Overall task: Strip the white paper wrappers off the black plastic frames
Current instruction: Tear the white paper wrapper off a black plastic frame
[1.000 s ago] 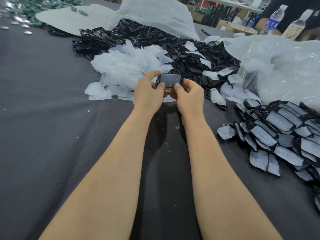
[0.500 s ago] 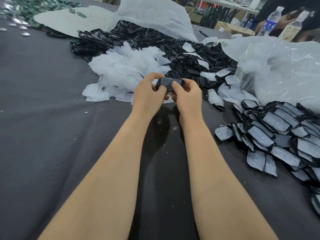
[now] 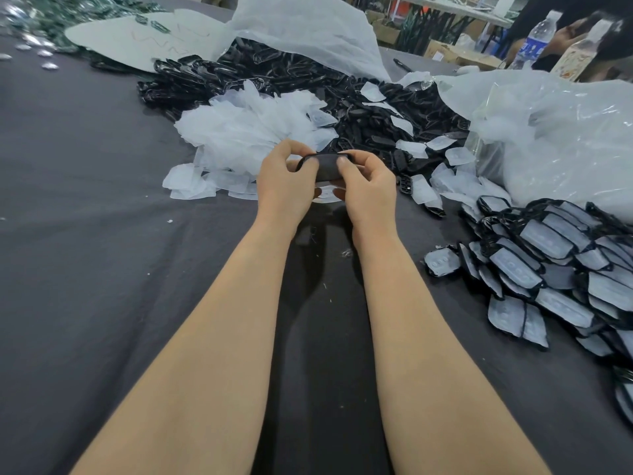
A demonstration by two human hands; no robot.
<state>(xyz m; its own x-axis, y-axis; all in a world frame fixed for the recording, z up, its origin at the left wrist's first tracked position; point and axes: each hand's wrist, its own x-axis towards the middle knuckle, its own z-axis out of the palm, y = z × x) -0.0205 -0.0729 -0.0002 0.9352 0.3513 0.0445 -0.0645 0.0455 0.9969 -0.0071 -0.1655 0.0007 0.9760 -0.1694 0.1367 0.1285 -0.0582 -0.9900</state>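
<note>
Head view: a person's two bare forearms reach out over a dark tablecloth (image 3: 85, 234).
Left hand (image 3: 286, 180): fingers curled round the left end of a black frame (image 3: 323, 168).
Right hand (image 3: 368, 186): pinches the frame's right end, thumb pressed on its near face.
Frame: held in the air between both hands, just in front of the wrapper heap; whether paper covers it is unclear.
Wrapper heap (image 3: 246, 132): loose white papers piled beyond the hands.
Bare frames (image 3: 359, 108): a black mound behind the papers.
Wrapped frames (image 3: 565, 262): stacked at the right, well apart from the hands.
Background: clear plastic bag (image 3: 565, 132), water bottle (image 3: 534, 39).
</note>
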